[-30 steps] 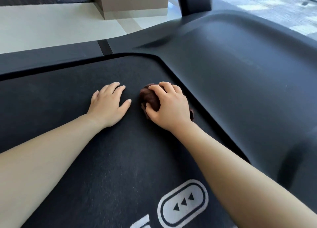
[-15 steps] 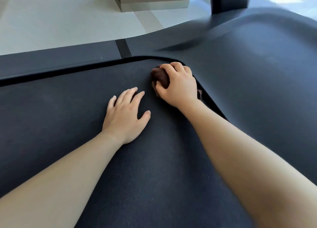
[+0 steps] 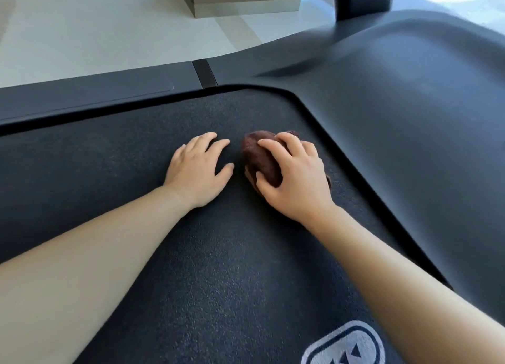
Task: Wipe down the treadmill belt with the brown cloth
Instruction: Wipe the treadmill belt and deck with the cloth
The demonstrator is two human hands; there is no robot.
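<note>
Here, my two hands on one treadmill belt (image 3: 213,268).
My right hand (image 3: 296,177) grips one bunched brown cloth (image 3: 259,158) on the belt; my left hand (image 3: 198,168) lies spread flat just beside the cloth.

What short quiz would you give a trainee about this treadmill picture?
1. True or false: the left hand rests open on the belt, holding nothing.
2. Which hand has its grip on the cloth? A: left hand. B: right hand.
3. Fill in: the white logo lies ___ to the person than the hands.
Key: 1 true; 2 B; 3 nearer.
</note>
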